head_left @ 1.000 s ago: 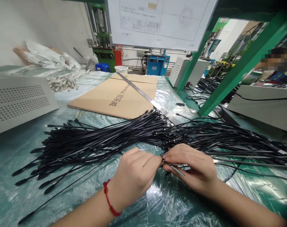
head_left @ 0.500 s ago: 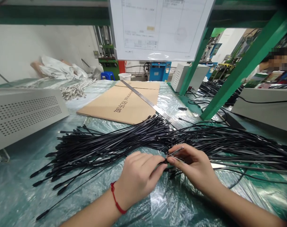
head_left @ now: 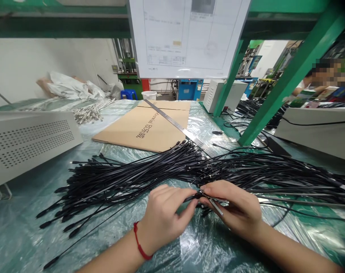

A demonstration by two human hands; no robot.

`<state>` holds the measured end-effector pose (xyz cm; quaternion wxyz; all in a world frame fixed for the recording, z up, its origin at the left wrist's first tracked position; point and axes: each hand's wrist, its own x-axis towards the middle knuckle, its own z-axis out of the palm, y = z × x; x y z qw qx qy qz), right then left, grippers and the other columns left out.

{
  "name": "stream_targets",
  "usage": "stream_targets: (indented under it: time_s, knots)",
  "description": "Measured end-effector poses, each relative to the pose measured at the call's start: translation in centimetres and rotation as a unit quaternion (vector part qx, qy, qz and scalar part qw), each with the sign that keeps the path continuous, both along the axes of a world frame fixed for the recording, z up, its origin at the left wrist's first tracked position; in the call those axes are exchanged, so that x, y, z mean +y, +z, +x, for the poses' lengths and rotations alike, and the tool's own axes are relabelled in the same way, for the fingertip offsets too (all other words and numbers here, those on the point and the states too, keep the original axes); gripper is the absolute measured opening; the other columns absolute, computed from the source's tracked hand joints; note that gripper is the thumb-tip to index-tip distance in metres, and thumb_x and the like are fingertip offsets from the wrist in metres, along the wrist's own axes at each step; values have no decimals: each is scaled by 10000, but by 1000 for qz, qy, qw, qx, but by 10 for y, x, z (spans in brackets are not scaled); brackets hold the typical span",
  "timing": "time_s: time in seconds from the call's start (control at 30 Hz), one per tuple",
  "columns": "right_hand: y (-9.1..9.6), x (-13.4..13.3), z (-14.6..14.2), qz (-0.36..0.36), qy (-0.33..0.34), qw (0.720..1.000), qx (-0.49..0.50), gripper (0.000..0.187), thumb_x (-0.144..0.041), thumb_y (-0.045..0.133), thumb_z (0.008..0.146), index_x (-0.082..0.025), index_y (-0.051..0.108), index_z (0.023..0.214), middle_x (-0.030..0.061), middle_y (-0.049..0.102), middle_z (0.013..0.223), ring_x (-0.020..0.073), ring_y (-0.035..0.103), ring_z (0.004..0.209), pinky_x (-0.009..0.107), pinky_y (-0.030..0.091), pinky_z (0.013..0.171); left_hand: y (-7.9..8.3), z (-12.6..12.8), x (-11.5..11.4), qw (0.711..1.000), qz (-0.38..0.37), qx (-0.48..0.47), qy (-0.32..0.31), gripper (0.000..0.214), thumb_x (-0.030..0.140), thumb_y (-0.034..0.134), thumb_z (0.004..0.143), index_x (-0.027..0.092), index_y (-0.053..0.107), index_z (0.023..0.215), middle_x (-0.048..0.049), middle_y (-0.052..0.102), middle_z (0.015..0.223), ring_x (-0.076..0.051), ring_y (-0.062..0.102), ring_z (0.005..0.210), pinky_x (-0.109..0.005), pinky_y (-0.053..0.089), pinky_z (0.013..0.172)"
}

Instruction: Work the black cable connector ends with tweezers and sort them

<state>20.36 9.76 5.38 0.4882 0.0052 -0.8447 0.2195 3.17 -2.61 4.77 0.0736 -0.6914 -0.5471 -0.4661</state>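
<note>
Between the thumb and fingers of my left hand [head_left: 168, 210] is the black plug end of a cable [head_left: 192, 197], mostly hidden by the fingertips. My right hand [head_left: 235, 204] is closed on a small silver tool that looks like nail clippers [head_left: 216, 206]. Its head meets the plug where the fingertips of both hands come together, and its arm points down to the right. Just behind the hands lies a heap of black cables [head_left: 127, 170] with moulded plugs. A second bundle of black cables [head_left: 286, 170] stretches to the right.
A steel ruler [head_left: 172, 121] lies across a flat cardboard sheet [head_left: 118, 129]. Grey metal boxes stand at left [head_left: 33, 140] and right [head_left: 320, 132]. A green post [head_left: 263, 102] rises at right, and a paper sheet [head_left: 186, 41] hangs ahead. Another person [head_left: 311, 81] is at far right.
My right hand has turned over more, its fingers curling closed. The silver clippers' arm has swung from pointing up right to down right. The left hand holds the plug almost unmoved.
</note>
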Motion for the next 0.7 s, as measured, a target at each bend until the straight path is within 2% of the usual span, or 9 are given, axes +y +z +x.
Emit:
stream_targets:
  time_s: [0.1, 0.17, 0.27, 0.33, 0.4, 0.53, 0.63, 0.7]
  knots:
    - [2, 0, 1, -46, -29, 998, -11, 298, -101, 793, 785, -224, 710, 1044, 29, 768, 892, 154, 752, 792, 229, 628, 724, 0, 0, 0, 1000, 13, 12, -4, 169, 172, 653, 921, 203, 666, 1087, 21, 762, 865, -139, 707, 702, -303, 455, 632]
    - [3, 1, 1, -140, -59, 988, -33, 214, -170, 791, 807, -239, 708, 991, 20, 771, 879, 152, 757, 766, 220, 628, 702, -1, 0, 0, 1000, 19, 19, -3, 168, 174, 654, 921, 199, 666, 1087, 19, 759, 852, -138, 704, 689, -302, 451, 624]
    - [3, 1, -3, -327, -25, 940, -92, 156, -290, 746, 863, -234, 666, 984, 11, 753, 796, 149, 748, 664, 220, 620, 606, -1, -1, 2, 999, 25, 25, 5, 161, 171, 648, 926, 197, 666, 1084, 17, 759, 849, -139, 705, 684, -300, 455, 626]
    - [4, 0, -6, -415, 17, 900, -133, 193, -353, 735, 870, -217, 642, 970, -3, 718, 701, 135, 716, 566, 206, 592, 538, -2, -1, 3, 999, 26, 28, 5, 155, 171, 643, 930, 197, 665, 1081, 14, 759, 851, -139, 707, 687, -296, 461, 629]
    - [5, -2, -7, -455, 27, 879, -144, 239, -383, 755, 848, -199, 636, 944, -13, 687, 641, 119, 684, 508, 191, 561, 500, -3, -2, 3, 999, 22, 34, 5, 144, 181, 630, 939, 200, 661, 1078, 14, 756, 847, -138, 704, 688, -293, 468, 631]
    - [10, 10, -4, -481, -7, 874, -69, 304, -384, 828, 768, -179, 648, 903, -2, 682, 627, 119, 652, 467, 210, 546, 471, -7, -13, 8, 994, -60, 86, 44, 172, 246, 528, 993, 231, 647, 1116, 3, 765, 957, -156, 718, 779, -311, 510, 709]
    - [15, 44, 4, -526, -46, 848, 41, 355, -362, 899, 674, -180, 667, 872, -19, 646, 586, 107, 607, 435, 208, 502, 426, -12, -28, 16, 981, -129, 109, 93, 227, 237, 510, 990, 228, 630, 1182, -27, 764, 1046, -194, 732, 835, -333, 533, 736]
    - [18, 76, 14, -536, -66, 835, 104, 364, -363, 914, 651, -186, 664, 849, -47, 585, 544, 81, 564, 434, 187, 470, 423, -15, -38, 22, 971, -167, 119, 122, 214, 205, 524, 972, 216, 644, 1150, -30, 768, 959, -210, 731, 776, -328, 531, 689]
